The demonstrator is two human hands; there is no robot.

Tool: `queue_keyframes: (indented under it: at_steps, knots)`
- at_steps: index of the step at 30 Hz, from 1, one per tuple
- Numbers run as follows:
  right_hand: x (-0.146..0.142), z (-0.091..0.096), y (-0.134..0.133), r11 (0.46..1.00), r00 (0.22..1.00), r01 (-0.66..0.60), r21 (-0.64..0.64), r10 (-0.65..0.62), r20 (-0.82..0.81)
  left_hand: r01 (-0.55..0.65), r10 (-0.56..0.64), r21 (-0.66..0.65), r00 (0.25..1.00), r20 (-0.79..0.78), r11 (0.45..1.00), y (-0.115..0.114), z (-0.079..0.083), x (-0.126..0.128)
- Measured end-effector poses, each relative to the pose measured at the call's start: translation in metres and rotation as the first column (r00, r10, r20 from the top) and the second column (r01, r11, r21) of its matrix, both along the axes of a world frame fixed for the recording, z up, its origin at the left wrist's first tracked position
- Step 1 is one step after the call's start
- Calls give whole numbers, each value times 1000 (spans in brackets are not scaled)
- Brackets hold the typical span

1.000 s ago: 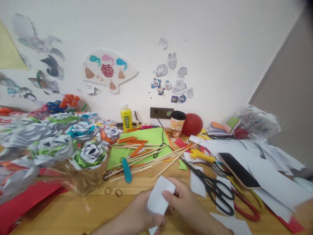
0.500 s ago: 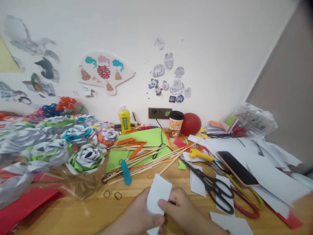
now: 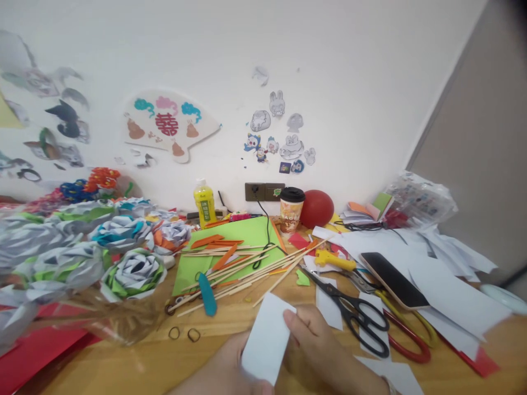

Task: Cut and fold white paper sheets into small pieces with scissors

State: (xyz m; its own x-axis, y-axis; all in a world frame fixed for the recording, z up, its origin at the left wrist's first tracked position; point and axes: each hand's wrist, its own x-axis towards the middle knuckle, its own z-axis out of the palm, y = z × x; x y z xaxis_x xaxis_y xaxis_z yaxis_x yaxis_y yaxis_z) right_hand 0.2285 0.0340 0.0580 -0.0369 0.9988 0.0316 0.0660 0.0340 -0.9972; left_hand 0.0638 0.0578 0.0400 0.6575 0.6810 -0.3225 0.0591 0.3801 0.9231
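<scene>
Both hands hold a small white paper piece (image 3: 267,339) upright over the wooden table (image 3: 123,362) near its front edge. My right hand (image 3: 317,345) pinches the paper's right edge with thumb and fingers. My left hand (image 3: 224,370) grips its lower left part; most of its fingers are hidden behind the sheet. Black scissors (image 3: 349,310) lie just right of my right hand. Two small rubber bands (image 3: 184,333) lie to the left.
Wooden sticks (image 3: 242,269) and green paper (image 3: 230,241) lie behind the hands. Paper roses (image 3: 82,247) fill the left side. A phone (image 3: 393,280), red-handled scissors (image 3: 405,334) and white sheets (image 3: 453,285) lie right. A yellow bottle (image 3: 205,203), cup (image 3: 291,209) and red balloon (image 3: 316,208) stand by the wall.
The view shifted slightly right and up. The paper tilted and now stands taller between the hands, with my right thumb moved to its upper right edge.
</scene>
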Motion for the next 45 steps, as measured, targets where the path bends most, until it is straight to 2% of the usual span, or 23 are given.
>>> queue_keyframes:
  at_steps: [2,4,10,14,17,21,23,25,27,29,30,32,33,34,35,37,41,45]
  knots:
    - [1,3,1,994,996,86,62,-88,33,-1,1,1,1000,-29,1000,3,1,3]
    - [4,4,4,988,989,113,107,-123,88,-20,20,16,1000,-11,1000,6,3,4]
    - [20,-1,14,985,971,12,171,-52,232,-85,86,90,996,-5,992,8,2,1]
    - [26,-4,19,971,953,11,239,-83,293,-231,229,115,973,33,966,16,-1,1]
    - [28,-5,20,978,955,3,207,-64,291,-369,362,151,929,75,917,27,0,-2]
    - [25,-6,19,992,957,-87,94,57,285,-477,464,146,878,114,867,39,4,-8]
    - [22,-7,17,993,961,-86,84,60,269,-514,498,124,856,140,849,39,6,-10]
    - [17,-10,16,991,960,-15,131,-22,280,-525,514,34,843,158,850,36,6,-8]
    - [13,-15,14,970,923,42,238,-129,362,-507,516,-92,843,156,857,30,6,-5]
    - [9,-19,12,911,831,-20,413,-215,513,-459,490,-194,856,164,867,24,5,-1]
    - [8,-22,12,851,766,-104,516,-262,587,-431,471,-226,865,173,874,22,5,0]
    - [5,-25,10,670,633,-306,676,-388,670,-380,432,-266,885,174,886,19,5,1]
    - [3,-26,10,584,583,-382,716,-448,678,-368,422,-280,891,166,887,18,6,1]
    - [2,-27,9,522,550,-433,734,-492,675,-362,416,-286,896,154,887,18,6,1]
    - [0,-27,9,494,528,-458,740,-518,673,-358,409,-286,901,145,889,18,6,1]
    - [-2,-28,10,516,512,-451,728,-518,685,-343,391,-263,906,161,902,19,5,1]
    - [-1,-25,10,653,532,-400,643,-406,743,-348,377,-168,907,189,922,24,1,1]
    - [2,-16,8,812,696,-331,482,-135,705,-422,431,-91,890,150,902,26,0,1]
